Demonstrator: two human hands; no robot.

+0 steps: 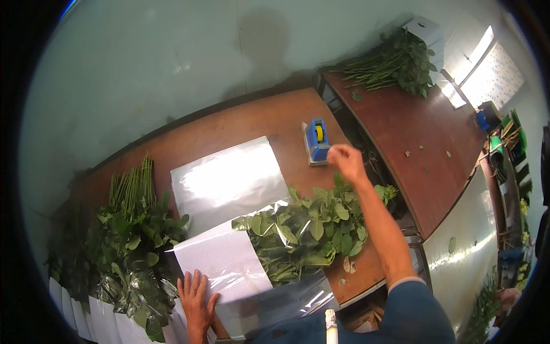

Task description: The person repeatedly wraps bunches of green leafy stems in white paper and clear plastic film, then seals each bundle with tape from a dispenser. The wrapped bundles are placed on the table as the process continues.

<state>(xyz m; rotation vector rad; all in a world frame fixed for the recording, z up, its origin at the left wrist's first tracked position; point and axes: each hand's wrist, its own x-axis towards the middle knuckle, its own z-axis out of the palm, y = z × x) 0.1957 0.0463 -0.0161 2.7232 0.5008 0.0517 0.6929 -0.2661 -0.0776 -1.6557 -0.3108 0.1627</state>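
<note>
My left hand lies with fingers spread on the lower left edge of a white ribbed paper wrap. Clear film over the wrap runs across a bunch of leafy green stems, which lies on the brown table. At the table's right side stands a blue tape dispenser with a yellow core. My right hand is just beside its front end, fingertips pinched together. Whatever they hold, if anything, is too small to make out. Behind the wrap lies a stack of shiny clear sheets.
More leafy bunches lie at the left, partly in film and white paper. Beyond a gap, a red-brown table bears another leafy bunch. A white cigarette-like stick juts in at the lower edge. Greenery shows at lower right.
</note>
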